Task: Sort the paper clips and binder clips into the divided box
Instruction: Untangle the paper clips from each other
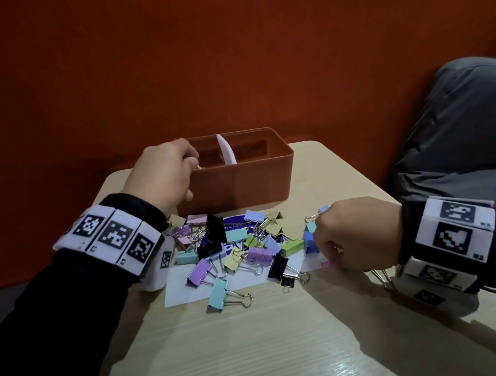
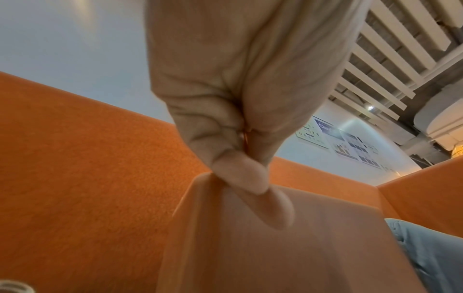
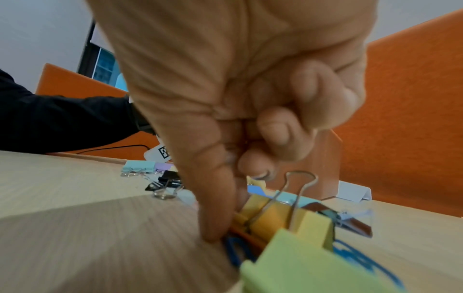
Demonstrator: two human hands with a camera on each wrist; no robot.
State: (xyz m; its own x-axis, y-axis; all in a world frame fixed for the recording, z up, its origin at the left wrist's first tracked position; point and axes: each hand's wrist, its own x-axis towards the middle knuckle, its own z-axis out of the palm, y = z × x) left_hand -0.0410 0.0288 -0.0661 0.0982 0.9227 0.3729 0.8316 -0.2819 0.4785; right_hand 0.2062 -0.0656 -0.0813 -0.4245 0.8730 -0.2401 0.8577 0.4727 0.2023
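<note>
A brown divided box (image 1: pixel 234 186) with a white divider (image 1: pixel 228 150) stands at the back of the table. My left hand (image 1: pixel 195 165) hovers over its left compartment and pinches a small copper paper clip (image 2: pixel 246 138) between thumb and fingers. In front of the box lies a pile of coloured binder clips (image 1: pixel 240 248). My right hand (image 1: pixel 327 255) is at the pile's right edge with its fingers curled down. Its thumb and forefinger (image 3: pixel 215 232) pinch an orange paper clip (image 3: pixel 248 236) on the table, beside blue paper clips (image 3: pixel 235 251) and a yellow binder clip (image 3: pixel 275 216).
A white card (image 1: pixel 183 289) and a blue round label (image 1: pixel 234 220) lie under the pile. A green binder clip (image 3: pixel 300 263) sits close to my right wrist. A grey padded garment (image 1: pixel 460 127) lies off the table's right edge. An orange partition (image 1: pixel 229 54) stands behind the box.
</note>
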